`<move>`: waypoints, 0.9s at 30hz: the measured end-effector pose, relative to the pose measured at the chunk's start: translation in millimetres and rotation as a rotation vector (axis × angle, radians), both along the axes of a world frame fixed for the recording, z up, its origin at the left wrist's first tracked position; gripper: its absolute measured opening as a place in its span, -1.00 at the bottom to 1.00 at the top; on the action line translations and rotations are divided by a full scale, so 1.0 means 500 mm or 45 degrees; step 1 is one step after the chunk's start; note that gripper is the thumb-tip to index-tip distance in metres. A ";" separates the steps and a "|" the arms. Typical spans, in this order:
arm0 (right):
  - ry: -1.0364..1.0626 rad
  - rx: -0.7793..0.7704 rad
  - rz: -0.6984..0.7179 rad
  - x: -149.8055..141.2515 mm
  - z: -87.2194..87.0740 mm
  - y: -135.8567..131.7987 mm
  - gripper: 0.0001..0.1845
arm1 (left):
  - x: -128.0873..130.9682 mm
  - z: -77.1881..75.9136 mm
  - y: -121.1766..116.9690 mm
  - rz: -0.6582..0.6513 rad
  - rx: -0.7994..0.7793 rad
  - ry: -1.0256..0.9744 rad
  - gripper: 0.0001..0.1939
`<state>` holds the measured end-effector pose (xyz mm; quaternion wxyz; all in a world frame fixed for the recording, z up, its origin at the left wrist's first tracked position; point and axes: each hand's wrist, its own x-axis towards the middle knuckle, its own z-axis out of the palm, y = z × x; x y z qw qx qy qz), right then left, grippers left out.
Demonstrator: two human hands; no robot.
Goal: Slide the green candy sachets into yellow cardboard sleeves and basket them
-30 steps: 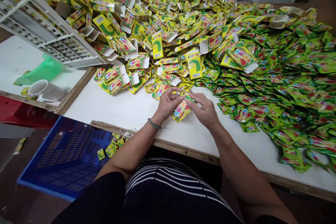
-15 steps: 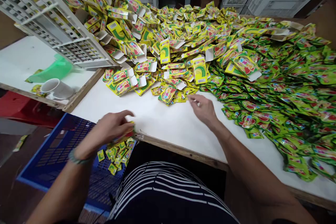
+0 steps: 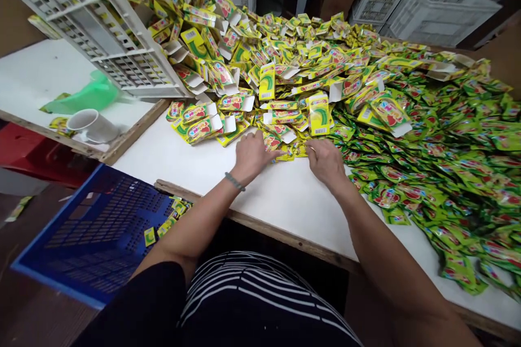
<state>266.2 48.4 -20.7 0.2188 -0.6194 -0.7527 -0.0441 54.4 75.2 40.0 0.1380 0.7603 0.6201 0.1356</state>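
My left hand (image 3: 251,158), with a braided band at the wrist, is at the front of a heap of yellow carton boxes (image 3: 319,114). Its fingers and thumb close around the left side of a small yellow box (image 3: 272,142) with a red picture. To the right, my right hand (image 3: 326,161) has its fingers curled in a pinch beside small yellow packets (image 3: 299,149). What lies in that pinch is hidden. Many boxes in the heap have open white flaps. Green sachets (image 3: 391,195) are piled right of my right hand.
A tilted white crate (image 3: 118,59) spills boxes at the left. A white mug (image 3: 93,126) and a green scoop-like piece (image 3: 87,96) are on the side table. Below the wooden table edge (image 3: 260,222) stands a blue crate (image 3: 87,238) holding small yellow boxes. Stacked crates (image 3: 439,11) are behind.
My left hand has moved from above the blue crate, where it held a small box, up and right to the heap's front. My right hand has shifted slightly right.
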 end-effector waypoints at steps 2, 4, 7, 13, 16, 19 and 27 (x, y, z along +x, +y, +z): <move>-0.026 -0.011 0.013 0.000 0.002 0.003 -0.64 | 0.027 -0.020 0.018 -0.068 -0.060 0.085 -0.36; -0.123 -0.056 0.056 -0.003 0.001 0.024 -0.61 | 0.033 -0.028 0.028 -0.087 -0.086 0.090 -0.43; -0.247 -0.130 0.086 -0.005 -0.003 0.065 -0.66 | 0.014 -0.020 0.029 -0.031 -0.103 -0.097 -0.44; 0.100 0.025 0.103 0.028 0.008 0.060 -0.76 | -0.004 -0.007 0.012 -0.138 -0.644 -1.131 -0.51; 0.596 -0.029 -0.070 0.048 0.013 0.012 -0.84 | 0.023 -0.022 0.005 -0.171 -0.907 -1.451 -0.63; 1.192 -0.134 -0.224 0.057 0.003 -0.033 -0.77 | 0.054 -0.046 -0.003 -0.170 -1.068 -1.552 -0.57; 1.687 -0.102 -0.379 0.077 0.002 -0.054 -0.64 | 0.061 -0.091 -0.012 -0.185 -0.763 -1.342 -0.45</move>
